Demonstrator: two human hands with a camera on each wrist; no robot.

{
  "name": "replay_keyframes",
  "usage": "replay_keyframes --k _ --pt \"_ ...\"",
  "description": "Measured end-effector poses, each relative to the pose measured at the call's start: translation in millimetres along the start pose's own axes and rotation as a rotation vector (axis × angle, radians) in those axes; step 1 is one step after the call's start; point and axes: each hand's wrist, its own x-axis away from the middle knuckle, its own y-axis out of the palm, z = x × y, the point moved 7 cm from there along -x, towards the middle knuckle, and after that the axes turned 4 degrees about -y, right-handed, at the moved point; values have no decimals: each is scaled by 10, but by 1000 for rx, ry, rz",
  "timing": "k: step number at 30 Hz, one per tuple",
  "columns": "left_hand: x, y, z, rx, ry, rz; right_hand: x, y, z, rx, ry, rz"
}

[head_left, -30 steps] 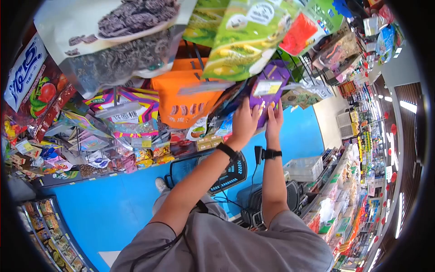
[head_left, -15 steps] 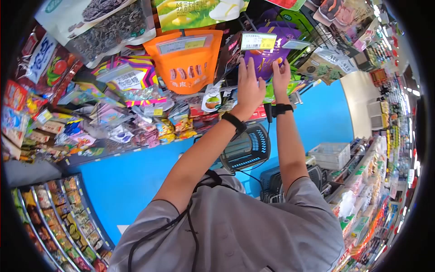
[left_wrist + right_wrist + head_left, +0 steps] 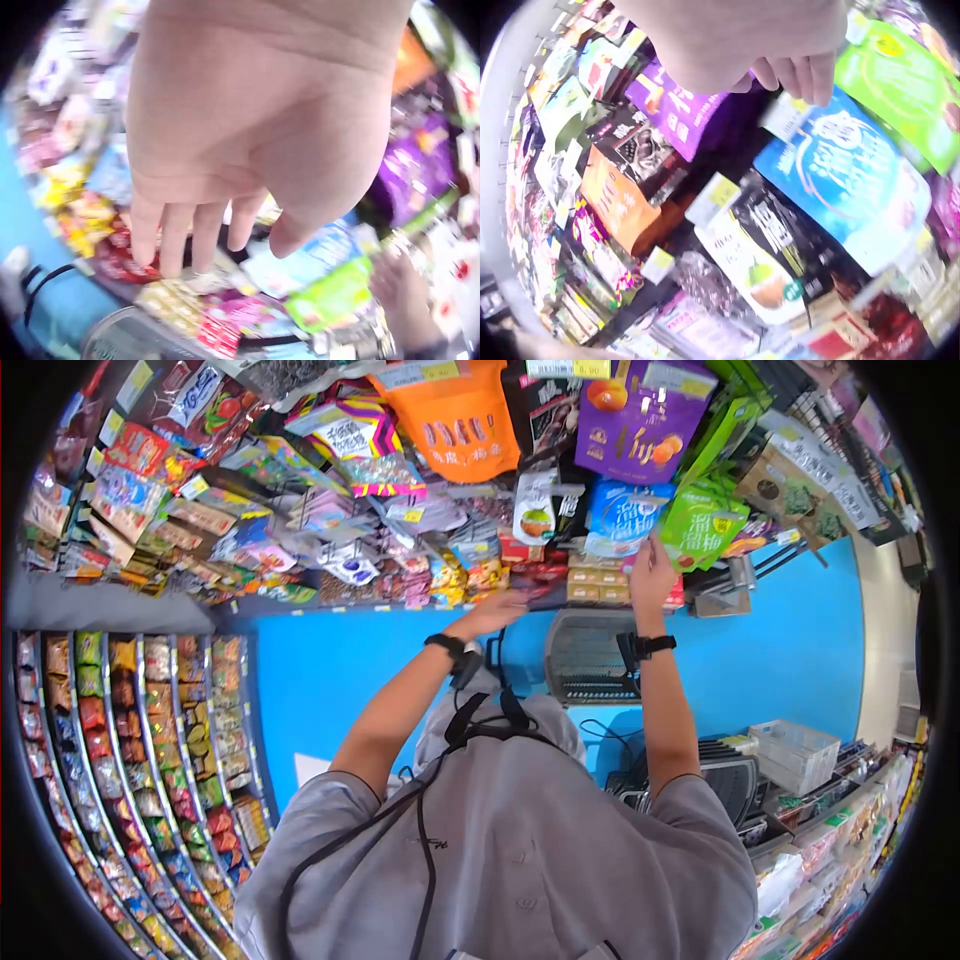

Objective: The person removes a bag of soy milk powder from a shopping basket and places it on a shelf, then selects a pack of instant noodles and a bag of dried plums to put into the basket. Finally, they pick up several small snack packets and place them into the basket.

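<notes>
My left hand (image 3: 495,612) hangs over the front edge of the lower shelf with relaxed fingers and nothing in them; the left wrist view shows its palm and extended fingers. My right hand (image 3: 652,575) is raised at the lower part of a blue snack pouch (image 3: 625,518), overlapping it in the head view. From the right wrist, the fingertips (image 3: 821,90) appear bent slightly down near the pouch's top and its price tag (image 3: 786,116). Above hangs a purple pouch (image 3: 645,425) with orange fruit printed on it. A green pouch (image 3: 703,525) hangs just right of the blue one.
An orange pouch (image 3: 445,445) and many small packets hang to the left. Below the shelf, a grey basket (image 3: 595,625) stands on the blue floor (image 3: 770,660). A snack rack (image 3: 150,750) lines the left side; a white crate (image 3: 795,755) is at right.
Both hands have come away from the purple pouch, which now hangs above them. The left hand has dropped down and left, the right to the blue pouch. The head view has tilted lower.
</notes>
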Motion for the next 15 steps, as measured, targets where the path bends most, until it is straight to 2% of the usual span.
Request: replay_keyframes --k 1,2,3,4,5,6,7,8,9,10,11,12,13,14,15 --pt "433 -166 -483 122 -321 123 282 -7 218 2 2 -49" --pt "899 -316 -946 316 -391 247 637 114 681 25 114 -289" --pt "1350 -471 -1588 514 -457 452 1073 203 1171 49 219 -530" --pt "1882 -590 -2361 905 -460 717 1547 173 1371 -147 257 -662" --pt "2505 -616 -3017 1027 -360 1022 2185 262 2024 -236 176 -872" --pt "3111 -632 -4210 1325 -450 1319 2593 -66 1902 39 861 -1175" --pt "3618 -453 -4904 1559 -637 1342 3081 -161 2250 -232 323 -1186" --pt "3955 -38 -4191 1739 -787 1204 3410 -505 2353 -38 876 -1132" --pt "4379 139 -4350 1733 -985 1226 3992 -488 2967 130 244 -1302" --pt "4479 325 -4307 1907 -845 1214 4337 -640 2878 626 -561 -1432" --pt "4604 401 -4420 1889 -836 1231 5056 -860 3806 388 -51 -1471" --pt "4686 425 -4685 2076 -717 1300 5449 -1090 4173 159 434 -1349" --pt "4727 379 -4703 2033 -689 1283 5334 -1305 3623 146 1028 -1159" --pt "4743 371 -4717 1995 -666 1263 4904 -1638 2418 155 1528 -714" --pt "4739 309 -4707 2007 -669 1262 4865 -1692 2214 167 1523 -718"
